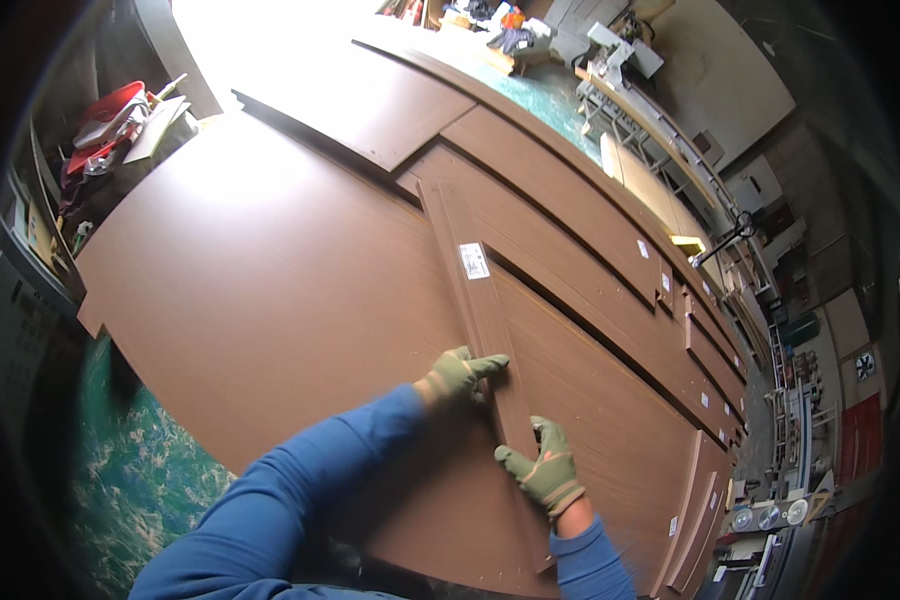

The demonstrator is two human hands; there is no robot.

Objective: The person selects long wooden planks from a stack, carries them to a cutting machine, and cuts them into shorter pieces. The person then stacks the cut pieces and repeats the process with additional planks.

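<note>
A long narrow brown board (500, 318) with a white label (473, 261) lies slantwise over larger brown panels. My left hand (456, 374), in a green work glove, is at its left edge, with the index finger stretched across the top face. The other fingers of that hand are partly hidden at the edge. Lower down, my right hand (547, 468), gloved the same way, holds the narrow board with its thumb and fingers apart around it. A broad smooth brown panel (270, 270) extends beneath and to the left.
Several labelled brown panels (590, 240) lie overlapped to the right. A green, paint-marked floor (150, 480) shows at lower left. A red container (110, 115) with odds and ends stands at upper left. Workshop benches (660, 130) and machinery line the far right.
</note>
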